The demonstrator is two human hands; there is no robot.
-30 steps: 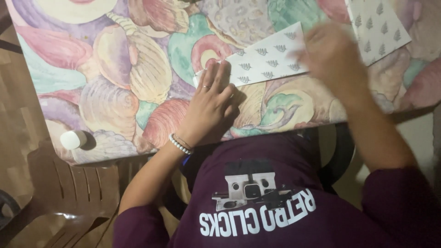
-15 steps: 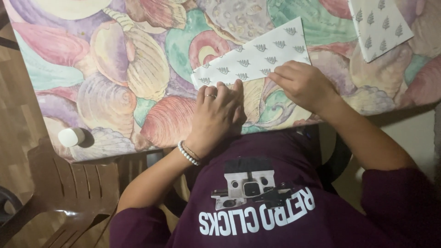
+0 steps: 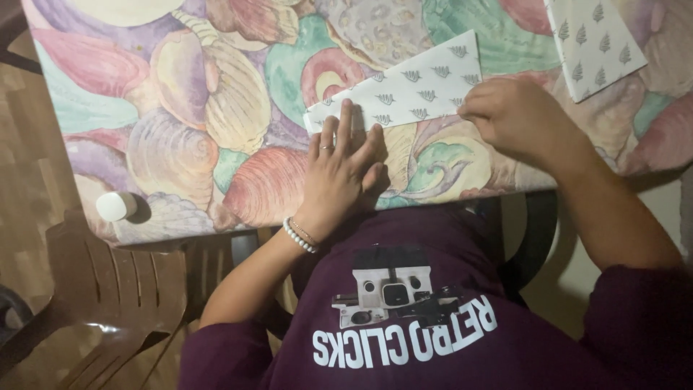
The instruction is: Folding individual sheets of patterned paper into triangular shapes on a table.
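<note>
The left hand [image 3: 343, 170] lies flat, fingers spread, on 1 folded patterned paper [image 3: 404, 90] on the bench [image 3: 180, 108]; the right hand [image 3: 516, 119] seemingly pinches the paper's edge.

The folded sheet [image 3: 404, 90] is matt white paper printed with small leaf motifs, like the second sheet [image 3: 595, 40] to its right. Beneath it, the shell-patterned tablecloth [image 3: 180, 123] looks smooth with a slight sheen. Left of it, the brown chair [image 3: 94, 289] is glossy moulded plastic.
</note>
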